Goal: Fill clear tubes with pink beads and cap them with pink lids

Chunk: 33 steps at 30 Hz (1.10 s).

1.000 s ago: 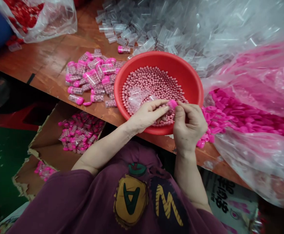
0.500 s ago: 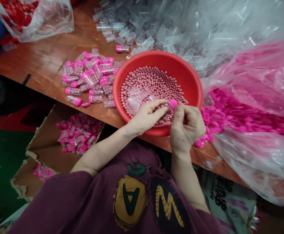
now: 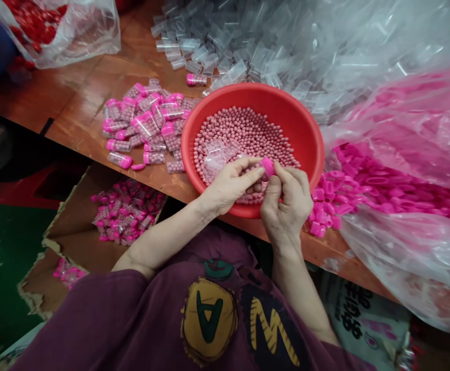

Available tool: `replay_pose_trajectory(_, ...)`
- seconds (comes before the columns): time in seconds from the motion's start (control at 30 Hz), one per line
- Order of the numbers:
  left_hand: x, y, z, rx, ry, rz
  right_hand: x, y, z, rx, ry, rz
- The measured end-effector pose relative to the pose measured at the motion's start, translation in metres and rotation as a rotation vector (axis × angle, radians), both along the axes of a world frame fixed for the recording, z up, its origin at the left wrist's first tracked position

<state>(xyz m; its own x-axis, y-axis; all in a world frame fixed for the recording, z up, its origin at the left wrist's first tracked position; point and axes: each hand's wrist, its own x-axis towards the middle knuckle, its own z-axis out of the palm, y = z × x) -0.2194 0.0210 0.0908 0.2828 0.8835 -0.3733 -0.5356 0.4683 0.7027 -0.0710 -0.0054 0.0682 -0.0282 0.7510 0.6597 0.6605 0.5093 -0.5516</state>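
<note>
Nearest, the right hand (image 3: 287, 206) pinches a pink plastic cap (image 3: 266, 167) firmly between thumb and fingers. The left hand (image 3: 230, 185) is nearly closed beside it, but I cannot tell what it holds. Both work above a red plastic basin (image 3: 287, 118) of pink beads (image 3: 244, 134); farther, capped clear tubes (image 3: 143, 123) lie on the wooden bench (image 3: 74, 98).

The basin (image 3: 282, 113) is orange-red, the beads (image 3: 240, 134) dusty pink, the held cap (image 3: 266, 167) bright magenta.

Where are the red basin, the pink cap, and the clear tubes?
Red basin (image 3: 287, 116), head view, inner wall.
Pink cap (image 3: 266, 167), head view, top.
Clear tubes (image 3: 209, 51), head view, middle of pile.
</note>
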Motion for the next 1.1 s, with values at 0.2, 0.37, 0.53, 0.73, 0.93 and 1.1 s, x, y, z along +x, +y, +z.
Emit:
replay_pose_trajectory(0.2, -0.008, 0.000, -0.001, 0.071, -0.097, -0.068, 0.036, 0.012, 0.011, -0.269, 0.137, 0.213)
replay_pose_trajectory(0.37, -0.011, -0.003, -0.003, 0.168, 0.009, -0.245, 0.030, 0.024, 0.007, -0.355, 0.355, 0.159)
replay_pose_trajectory(0.53, -0.009, -0.005, -0.002, 0.207, 0.072, -0.248, 0.014, 0.024, 0.005, -0.456, 0.366, 0.131)
replay_pose_trajectory(0.73, -0.004, -0.005, -0.003, 0.214, 0.104, -0.166, 0.017, 0.035, 0.000, -0.530, 0.316, 0.219)
replay_pose_trajectory(0.93, 0.004, 0.002, -0.005, 0.091, 0.103, 0.050, 0.025, 0.031, -0.010, -0.226, 0.108, 0.168)
replay_pose_trajectory(1.1, 0.004, 0.006, -0.006, 0.066, 0.040, 0.089, 0.025, 0.020, -0.018, -0.215, -0.360, 0.065)
